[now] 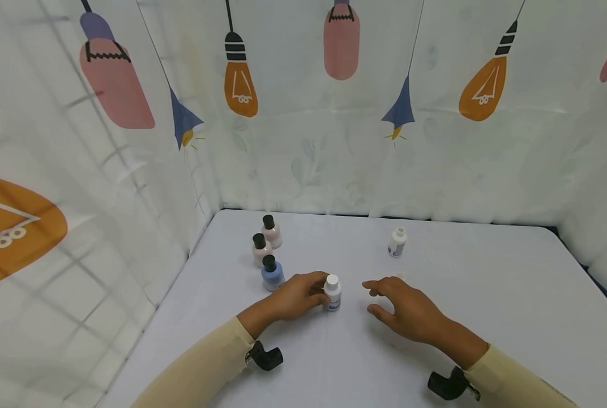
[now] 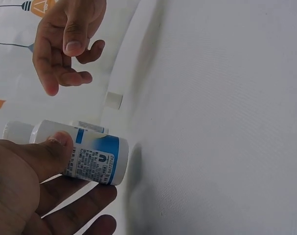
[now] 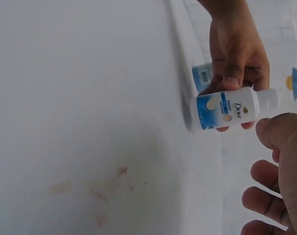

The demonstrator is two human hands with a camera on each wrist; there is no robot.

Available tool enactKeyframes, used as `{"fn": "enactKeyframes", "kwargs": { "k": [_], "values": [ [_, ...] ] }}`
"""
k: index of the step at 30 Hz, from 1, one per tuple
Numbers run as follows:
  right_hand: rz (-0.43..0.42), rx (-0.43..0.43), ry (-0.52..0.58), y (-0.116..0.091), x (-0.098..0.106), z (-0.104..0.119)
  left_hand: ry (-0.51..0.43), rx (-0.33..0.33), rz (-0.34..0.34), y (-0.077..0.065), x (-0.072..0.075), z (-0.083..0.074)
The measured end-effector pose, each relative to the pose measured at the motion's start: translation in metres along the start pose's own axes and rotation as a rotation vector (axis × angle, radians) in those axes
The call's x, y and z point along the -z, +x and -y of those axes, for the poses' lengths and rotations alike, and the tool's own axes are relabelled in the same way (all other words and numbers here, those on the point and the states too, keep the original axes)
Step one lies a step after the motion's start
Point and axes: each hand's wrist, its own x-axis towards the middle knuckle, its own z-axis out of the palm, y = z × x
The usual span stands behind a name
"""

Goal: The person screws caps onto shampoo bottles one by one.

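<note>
My left hand (image 1: 294, 296) grips a small white Dove bottle (image 1: 333, 297) by its side, thumb across the label. The bottle stands upright, low over the table, and a white cap (image 3: 269, 99) sits on its neck. To the right of it, my right hand (image 1: 410, 310) hovers with loosely bent, spread fingers and holds nothing. In the right wrist view the right thumb (image 3: 273, 131) appears close to that cap. A loose white cap (image 2: 113, 100) lies on the table just beyond the right hand, mostly hidden by it in the head view.
A second white bottle (image 1: 397, 242), its neck uncapped, stands farther back on the white table (image 1: 487, 272). At the left are two pale pink bottles (image 1: 272, 233) and a blue bottle (image 1: 272, 274), all with black caps. Patterned curtains (image 1: 308, 141) border the table's back and sides.
</note>
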Motion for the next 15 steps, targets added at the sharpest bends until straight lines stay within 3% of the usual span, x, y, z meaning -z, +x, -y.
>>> {"fn": "enactKeyframes", "kwargs": {
  "k": [15],
  "values": [
    [0.004,-0.024,0.002,-0.0099,0.0043,-0.0071,0.042,0.07,-0.096,0.0046,0.0073,-0.0001]
  ]
}}
